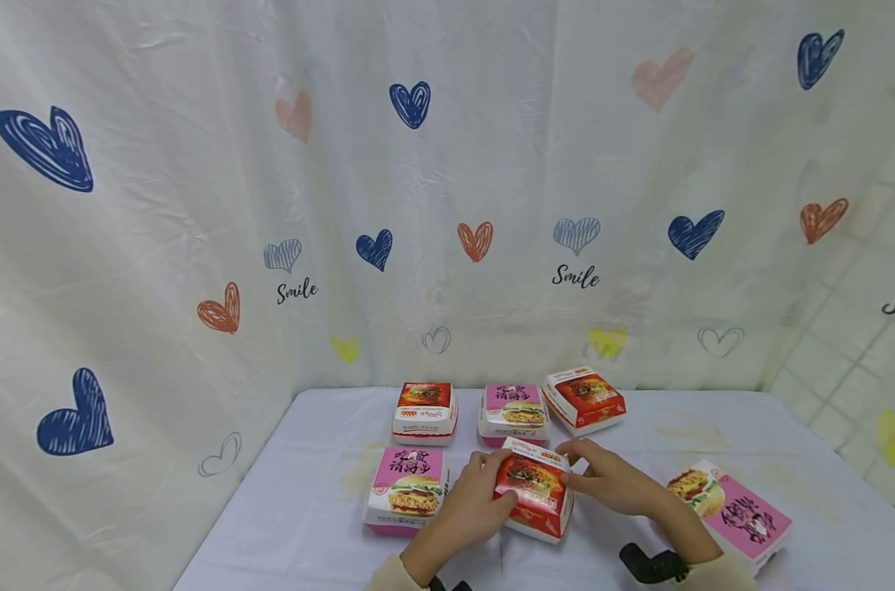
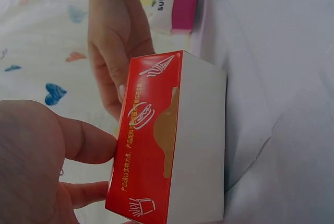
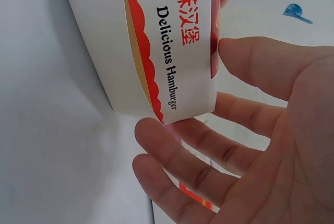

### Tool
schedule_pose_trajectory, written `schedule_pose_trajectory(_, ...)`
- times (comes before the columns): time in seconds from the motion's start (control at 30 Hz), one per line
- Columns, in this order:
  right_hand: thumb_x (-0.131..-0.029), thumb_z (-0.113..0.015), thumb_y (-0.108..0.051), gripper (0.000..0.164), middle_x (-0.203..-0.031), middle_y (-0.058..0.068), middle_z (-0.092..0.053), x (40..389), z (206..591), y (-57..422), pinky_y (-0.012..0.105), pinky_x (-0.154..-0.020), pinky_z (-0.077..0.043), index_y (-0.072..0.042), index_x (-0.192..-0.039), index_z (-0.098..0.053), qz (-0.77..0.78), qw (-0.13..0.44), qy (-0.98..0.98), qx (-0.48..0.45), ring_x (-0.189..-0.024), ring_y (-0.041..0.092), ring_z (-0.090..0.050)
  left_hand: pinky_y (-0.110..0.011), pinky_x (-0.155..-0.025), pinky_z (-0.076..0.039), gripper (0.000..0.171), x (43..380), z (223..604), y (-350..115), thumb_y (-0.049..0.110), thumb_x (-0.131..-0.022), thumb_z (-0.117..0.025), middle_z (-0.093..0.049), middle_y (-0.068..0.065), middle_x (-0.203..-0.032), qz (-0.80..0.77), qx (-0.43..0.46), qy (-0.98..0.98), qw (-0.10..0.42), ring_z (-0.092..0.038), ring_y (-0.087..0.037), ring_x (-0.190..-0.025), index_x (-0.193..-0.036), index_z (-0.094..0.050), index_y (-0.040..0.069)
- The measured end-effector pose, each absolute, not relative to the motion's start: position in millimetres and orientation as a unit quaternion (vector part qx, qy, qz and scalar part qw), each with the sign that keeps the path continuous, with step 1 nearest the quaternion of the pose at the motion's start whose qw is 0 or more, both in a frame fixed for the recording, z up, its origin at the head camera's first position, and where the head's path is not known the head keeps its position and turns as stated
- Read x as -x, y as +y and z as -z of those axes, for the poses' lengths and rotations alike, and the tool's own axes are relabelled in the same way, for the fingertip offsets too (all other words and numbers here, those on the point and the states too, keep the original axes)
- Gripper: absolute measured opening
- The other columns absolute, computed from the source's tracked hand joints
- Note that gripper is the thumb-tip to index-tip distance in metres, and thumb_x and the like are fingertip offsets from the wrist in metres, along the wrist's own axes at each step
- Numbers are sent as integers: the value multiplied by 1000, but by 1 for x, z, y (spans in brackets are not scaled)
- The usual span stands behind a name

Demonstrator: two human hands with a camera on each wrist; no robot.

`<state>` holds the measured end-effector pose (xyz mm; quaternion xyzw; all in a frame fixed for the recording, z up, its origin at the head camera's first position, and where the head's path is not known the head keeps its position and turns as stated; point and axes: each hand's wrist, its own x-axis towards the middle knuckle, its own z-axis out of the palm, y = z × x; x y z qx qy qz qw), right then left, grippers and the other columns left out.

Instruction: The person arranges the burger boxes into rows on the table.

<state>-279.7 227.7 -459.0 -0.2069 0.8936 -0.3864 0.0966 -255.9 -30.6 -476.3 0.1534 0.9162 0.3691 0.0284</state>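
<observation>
At the middle of a white-covered table [image 1: 292, 501], a person's two bare hands bracket a red burger box [image 1: 532, 492] that sits turned slightly askew. The left hand [image 1: 471, 501] is clamped on the left side, thumb over the lid's edge; the right hand [image 1: 608, 476] pinches the opposite side, thumb at the lid's rim and fingers fanned about the far corner. Whether the carton's base bears fully on the cloth cannot be told from these angles. Just behind it stands a rear pink box [image 1: 514, 410], flanked by a rear-left red box [image 1: 425, 414] and an angled red box [image 1: 585, 400]. A front pink box [image 1: 406, 488] stands beyond the left hand, while a slanted pink box [image 1: 736, 509] lies beside the right forearm. Handled well, the light carton probably calls for even, gentle pressure from both sides, since a hard squeeze could buckle its walls. Thumbs are best kept soft on the lid, and fingertips off the scalloped trim [image 3: 143, 51], where a snag might lift it. Any turn should come from both hands together, with the base level, and with knuckles clear of the front and rear pink cartons, so that neither neighbor is nudged out of place.
</observation>
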Motion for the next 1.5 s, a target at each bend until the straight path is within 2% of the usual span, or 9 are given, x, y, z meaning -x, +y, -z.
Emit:
schedule_pose_trajectory(0.2, -99, -67, -29, 48, -120, 15, -61, 280, 459, 228, 26, -71, -50, -1, -135, -53, 389, 95, 892, 209, -90, 22, -56, -47, -94, -53, 61, 255, 475, -31, 33, -94, -66, -53, -7, -133, -364, -158, 918, 22, -57, -20, -113, -152, -47, 27)
schedule_pose_trajectory(0.37, -99, -66, -29, 41, -115, 12, -62, 279, 459, 227, 26, -71, -50, -4, -130, -56, 384, 94, 892, 218, -90, 22, -57, -46, -91, -53, 62, 255, 474, -31, 41, -94, -68, -54, -8, -133, -355, -158, 921, 23, -56, -20, -111, -151, -48, 27)
schedule_pose_trajectory(0.6, -100, -66, -30, 34, -107, 9, -64, 279, 458, 226, 27, -70, -50, -7, -124, -59, 379, 99, 893, 219, -89, 22, -57, -46, -89, -53, 70, 256, 475, -31, 56, -90, -70, -53, -8, -136, -340, -157, 927, 30, -56, -21, -111, -151, -47, 30)
schedule_pose_trajectory(0.83, -100, -64, -27, 28, -105, 7, -65, 279, 458, 226, 28, -70, -50, -8, -120, -60, 380, 105, 895, 208, -89, 22, -57, -52, -92, -55, 79, 257, 476, -31, 62, -84, -74, -53, -7, -139, -337, -151, 928, 41, -56, -23, -115, -151, -46, 31)
schedule_pose_trajectory(1.1, -102, -61, -28, 24, -103, 6, -64, 278, 457, 225, 28, -71, -51, -9, -117, -60, 388, 116, 892, 200, -89, 22, -60, -51, -91, -56, 93, 257, 478, -32, 75, -75, -74, -50, -4, -137, -343, -153, 926, 52, -55, -23, -113, -153, -42, 36)
schedule_pose_trajectory(1.3, -103, -59, -27, 21, -101, 6, -63, 276, 455, 225, 27, -70, -50, -9, -114, -60, 392, 115, 890, 201, -90, 24, -60, -52, -93, -56, 95, 258, 479, -32, 77, -75, -73, -45, -5, -144, -334, -161, 927, 53, -52, -24, -118, -154, -40, 37)
schedule_pose_trajectory(1.5, -104, -58, -25, 18, -95, 4, -61, 275, 456, 224, 26, -65, -46, -9, -111, -59, 389, 110, 890, 209, -85, 22, -58, -48, -94, -55, 97, 259, 480, -34, 75, -76, -74, -46, -2, -144, -338, -177, 923, 49, -50, -20, -118, -156, -39, 31)
